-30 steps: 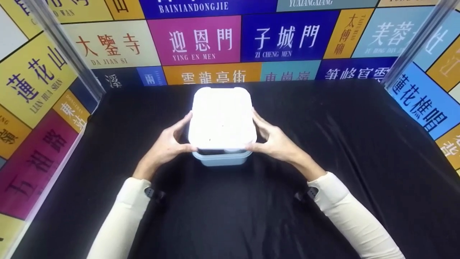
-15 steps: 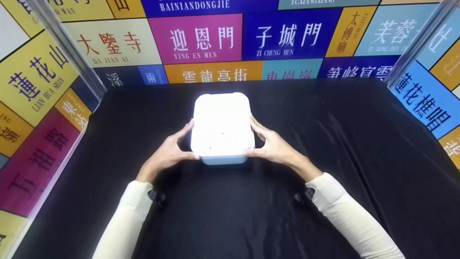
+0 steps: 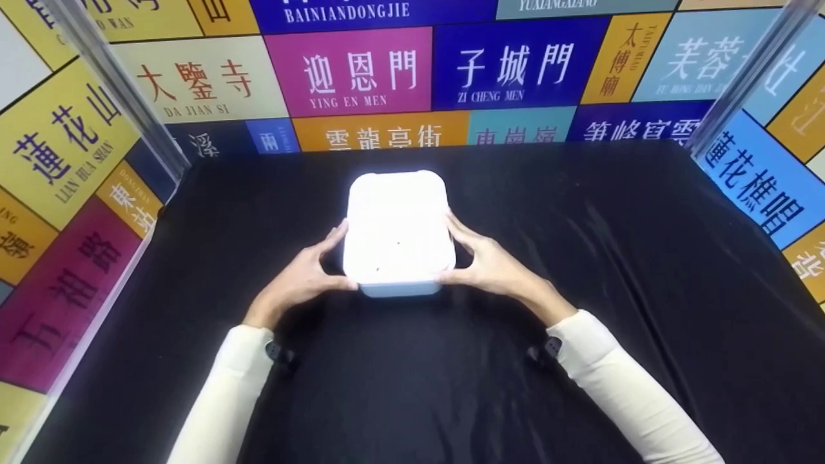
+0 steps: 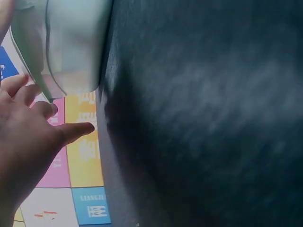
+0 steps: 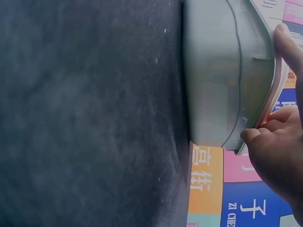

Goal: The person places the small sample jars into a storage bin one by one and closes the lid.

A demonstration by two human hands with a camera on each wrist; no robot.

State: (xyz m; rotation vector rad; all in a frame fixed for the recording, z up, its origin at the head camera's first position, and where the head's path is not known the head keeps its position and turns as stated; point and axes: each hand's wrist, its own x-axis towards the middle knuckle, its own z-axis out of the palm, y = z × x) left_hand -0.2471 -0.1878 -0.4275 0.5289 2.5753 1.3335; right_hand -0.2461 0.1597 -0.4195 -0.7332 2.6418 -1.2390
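A white square lid with rounded corners lies over a pale blue-grey food storage box on the black cloth. My left hand grips the lid's left side, thumb at the near corner and fingers spread along the edge. On the opposite side, my right hand holds the lid in a matching way, its thumb on the near right corner. In the right wrist view, the box wall stands on the cloth and fingers of the right hand touch the rim. The box's contents are hidden under the lid.
Black cloth covers the table and shows some creases on the right. Behind it rises a wall of colourful panels with Chinese lettering. Clear upright posts stand at the back left and back right.
Both hands have lowered the lid toward me onto the box. Its near edge has come down over the box rim, which showed below it a second ago.
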